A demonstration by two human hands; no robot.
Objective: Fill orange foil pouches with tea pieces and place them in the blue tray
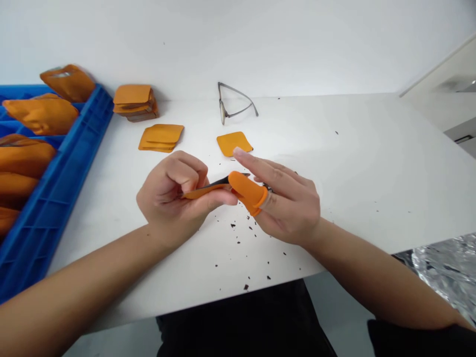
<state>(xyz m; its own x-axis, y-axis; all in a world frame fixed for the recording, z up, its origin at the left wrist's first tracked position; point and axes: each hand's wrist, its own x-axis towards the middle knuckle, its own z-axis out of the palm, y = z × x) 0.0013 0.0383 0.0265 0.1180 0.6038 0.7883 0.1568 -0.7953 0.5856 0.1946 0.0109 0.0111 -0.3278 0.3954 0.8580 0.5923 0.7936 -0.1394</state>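
Observation:
My left hand (171, 193) pinches one end of a thin orange sheet with a black layer (208, 188). My right hand (286, 198) holds the far end, with an orange rubber finger cot (247, 192) on its thumb pressed against the sheet. Just beyond my fingers lies a single orange square pad (233, 143). Small dark crumbs (241, 233) are scattered on the white table (353, 163) below my hands. A stack of orange pads (161, 138) lies to the left of the single pad.
A taller stack of orange pads (134, 101) stands at the back. A blue plastic crate (55, 183) along the left holds orange pouches (40, 115). Eyeglasses (232, 101) rest at the back. Crumpled foil (446, 272) shows beyond the table's right edge.

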